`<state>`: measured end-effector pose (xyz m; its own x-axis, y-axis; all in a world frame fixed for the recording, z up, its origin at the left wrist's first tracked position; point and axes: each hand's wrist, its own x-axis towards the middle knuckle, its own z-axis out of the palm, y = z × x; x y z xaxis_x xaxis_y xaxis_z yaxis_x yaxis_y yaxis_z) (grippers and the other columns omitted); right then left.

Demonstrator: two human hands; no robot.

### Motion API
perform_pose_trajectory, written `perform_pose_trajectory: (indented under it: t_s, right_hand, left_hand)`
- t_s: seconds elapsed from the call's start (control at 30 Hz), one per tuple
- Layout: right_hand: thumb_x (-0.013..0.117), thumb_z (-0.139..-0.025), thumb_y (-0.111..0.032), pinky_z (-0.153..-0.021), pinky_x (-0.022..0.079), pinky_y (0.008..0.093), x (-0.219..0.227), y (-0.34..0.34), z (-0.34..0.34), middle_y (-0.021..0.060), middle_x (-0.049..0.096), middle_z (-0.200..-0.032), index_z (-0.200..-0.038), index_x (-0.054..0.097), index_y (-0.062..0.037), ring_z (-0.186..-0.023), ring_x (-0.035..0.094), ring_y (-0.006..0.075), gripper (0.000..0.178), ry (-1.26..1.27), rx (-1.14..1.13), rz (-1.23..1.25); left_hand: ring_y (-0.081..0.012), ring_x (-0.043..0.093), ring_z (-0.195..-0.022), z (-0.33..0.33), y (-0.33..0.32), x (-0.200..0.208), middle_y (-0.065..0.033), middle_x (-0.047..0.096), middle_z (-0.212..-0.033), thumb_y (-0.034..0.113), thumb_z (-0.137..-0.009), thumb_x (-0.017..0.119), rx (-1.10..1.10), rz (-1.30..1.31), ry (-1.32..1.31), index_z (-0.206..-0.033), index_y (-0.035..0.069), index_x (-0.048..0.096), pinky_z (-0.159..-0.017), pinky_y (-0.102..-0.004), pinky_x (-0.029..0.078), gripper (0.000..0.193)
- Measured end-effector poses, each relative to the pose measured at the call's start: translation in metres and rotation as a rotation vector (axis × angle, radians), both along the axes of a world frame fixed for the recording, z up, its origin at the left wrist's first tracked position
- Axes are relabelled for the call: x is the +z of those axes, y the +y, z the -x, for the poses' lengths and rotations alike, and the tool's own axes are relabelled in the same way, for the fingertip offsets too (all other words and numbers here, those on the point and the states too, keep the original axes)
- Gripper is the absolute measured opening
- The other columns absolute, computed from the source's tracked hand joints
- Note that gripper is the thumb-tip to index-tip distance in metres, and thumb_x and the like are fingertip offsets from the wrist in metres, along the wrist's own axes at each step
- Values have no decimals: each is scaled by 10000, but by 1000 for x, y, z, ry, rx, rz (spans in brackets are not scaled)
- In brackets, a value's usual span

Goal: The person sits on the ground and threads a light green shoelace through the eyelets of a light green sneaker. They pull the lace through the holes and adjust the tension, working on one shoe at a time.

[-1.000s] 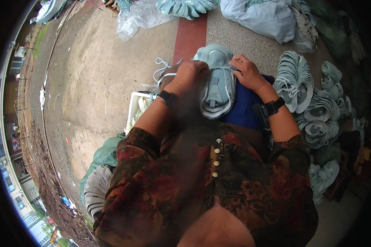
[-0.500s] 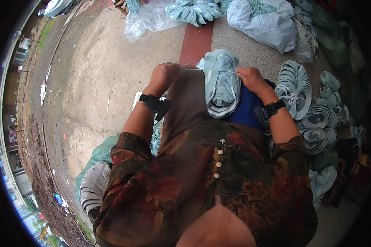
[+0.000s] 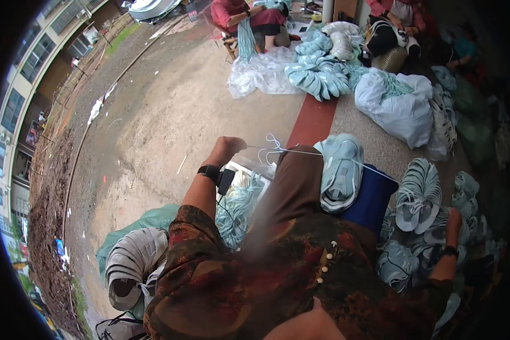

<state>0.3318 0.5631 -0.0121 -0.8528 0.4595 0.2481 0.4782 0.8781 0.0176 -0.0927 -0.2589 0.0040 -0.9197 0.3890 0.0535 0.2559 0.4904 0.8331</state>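
On your far left a stack of pale grey shoe uppers (image 3: 131,266) sits by a green sack (image 3: 153,222), untouched, and judging by how many lie about, a good deal of this lacing work looks to be left. Your left hand (image 3: 228,148) is raised out to the side, fingers closed tight on the white lace (image 3: 292,152), which runs taut from your fist across to the pale teal shoe upper (image 3: 340,170). That upper lies on your lap, against the brown cloth (image 3: 292,187) over your knee and partly on the blue cloth (image 3: 371,198) beside it; the lace looks already threaded through it, so you seem to be mid-pull with this piece not yet finished. Below your left wrist a tray of pale teal laces (image 3: 241,204) stands close. Your right hand (image 3: 452,221) is down low at the right among the pile of teal uppers (image 3: 419,195); whether its fingers are spread or holding one, you cannot tell from here. Farther off, a white sack (image 3: 399,105) and another heap of uppers (image 3: 317,76) lie near other seated people, well apart from you. Nothing stands across the lace's line, though loose loops near your fist could snag.
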Motion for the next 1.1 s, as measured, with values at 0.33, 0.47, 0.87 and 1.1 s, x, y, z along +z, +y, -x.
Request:
perform_pose_trajectory:
  t_s: [0.33,0.47,0.87,1.1]
  right_hand:
    - [517,-823,-77,-860,391,365,25,53,-168,173,514,-987,-1006,500,13,-957,505,296,206,108,-137,186]
    - [528,-772,-57,-851,382,379,42,44,-213,175,518,-978,-981,495,12,-934,503,295,223,253,-95,248]
    - [545,-783,-53,-791,420,390,56,31,-240,165,550,-919,-967,520,-9,-867,539,301,191,118,-265,-18]
    - [519,-814,-123,-701,427,380,36,29,-236,122,591,-860,-868,589,-72,-812,573,255,102,-645,-455,-454]
  left_hand:
    - [-92,532,-607,-26,-136,52,-26,634,-704,57,-762,676,279,-13,-48,-804,6,686,-551,-244,441,67]
    - [-100,530,-588,-43,-182,31,-35,632,-676,35,-753,684,407,-91,-84,-796,-18,681,-552,-234,438,68]
    - [-95,532,-538,-111,-269,-14,-46,609,-598,61,-727,701,703,226,-205,-772,8,694,-515,-246,433,70]
    - [-311,622,-647,-114,-238,-32,-176,633,-666,403,-656,729,688,807,-279,-641,19,673,-614,-405,471,388]
